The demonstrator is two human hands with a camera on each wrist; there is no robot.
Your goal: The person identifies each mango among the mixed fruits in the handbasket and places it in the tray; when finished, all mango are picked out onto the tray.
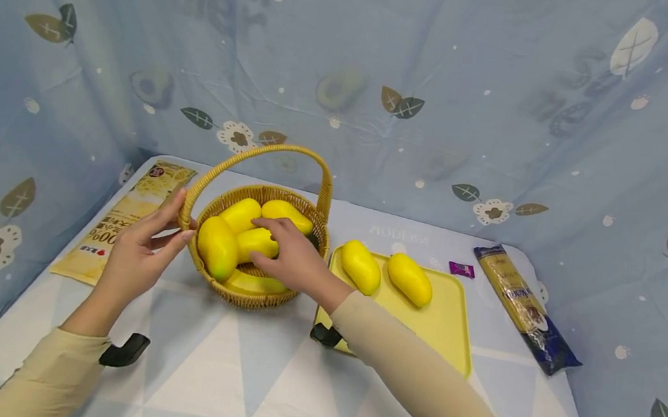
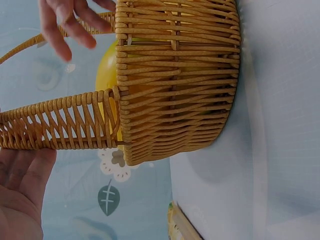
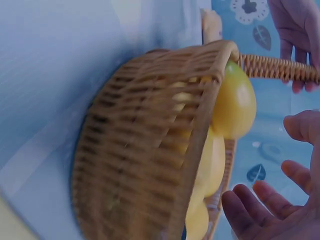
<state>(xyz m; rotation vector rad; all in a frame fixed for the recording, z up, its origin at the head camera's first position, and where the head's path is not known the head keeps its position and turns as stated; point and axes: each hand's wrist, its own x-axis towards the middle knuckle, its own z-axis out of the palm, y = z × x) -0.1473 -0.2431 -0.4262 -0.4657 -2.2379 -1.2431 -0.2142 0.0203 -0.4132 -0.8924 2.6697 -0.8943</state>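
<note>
Smooth, plump yellow mangoes [image 1: 218, 248], one showing a green-tinged end, are lying heaped in a woven tan basket [image 1: 256, 302] that is standing near the far edge of a table [image 1: 196, 365], left of its middle. A person's left hand [image 1: 138, 247] is gripping the left side of the arched handle [image 1: 266, 150], while the right hand [image 1: 303, 257] is hovering over the heap, fingers spread and slightly bent. Two more mangoes [image 1: 361, 267] are resting along the far edge of a yellow tray [image 1: 444, 333].
</note>
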